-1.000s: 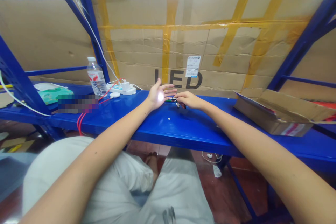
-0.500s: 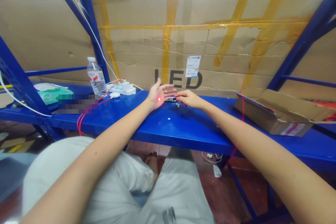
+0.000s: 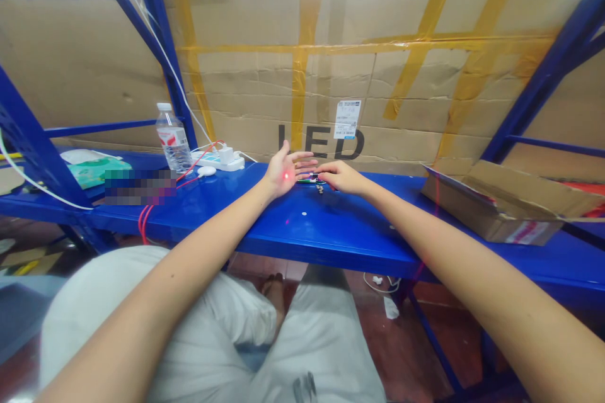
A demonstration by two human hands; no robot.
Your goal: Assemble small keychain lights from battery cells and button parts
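Observation:
My left hand (image 3: 284,171) is open above the blue shelf, palm turned up and fingers spread towards the right. A bright red dot of light (image 3: 286,176) shows on its palm. Close beside its fingertips, my right hand (image 3: 341,177) is closed in a pinch on a small dark stick-like object (image 3: 312,175), too small to name exactly. A thin green item (image 3: 306,181) lies under the left fingers, partly hidden. Several tiny metallic pieces (image 3: 320,189) are on the shelf just below my right fingertips.
The blue shelf (image 3: 265,227) runs across the view. A water bottle (image 3: 172,138), a white power strip (image 3: 227,160) and red cables (image 3: 145,220) are at left. An open cardboard box (image 3: 501,208) stands at right. A large taped carton (image 3: 246,88) closes off the back.

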